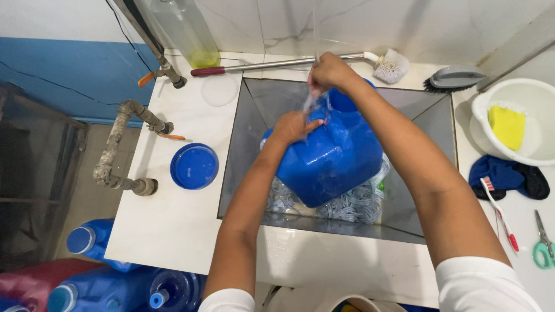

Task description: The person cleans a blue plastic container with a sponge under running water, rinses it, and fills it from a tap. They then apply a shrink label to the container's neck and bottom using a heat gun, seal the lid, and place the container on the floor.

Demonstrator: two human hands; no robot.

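Observation:
A big blue plastic jug (pixel 335 156) lies tilted in a square tiled basin (pixel 248 133), on top of clear plastic packaging (pixel 352 205). My left hand (pixel 293 127) presses on the jug's upper side near its handle. My right hand (pixel 328 72) is raised over the jug's open mouth and grips a thin clear hose (pixel 316 29) that hangs from above. Water runs from the hose down onto the jug. The jug's blue lid (pixel 194 166) lies flat on the white counter to the left.
A long-handled brush (pixel 289 62) and a grey scrub brush (pixel 454 78) lie behind the basin. At right are a white bowl (pixel 488 118) with a yellow sponge, a dark cloth, a toothbrush (pixel 500 216) and scissors (pixel 542 242). Pipes (pixel 118 144) and more blue jugs (pixel 95 240) are at left.

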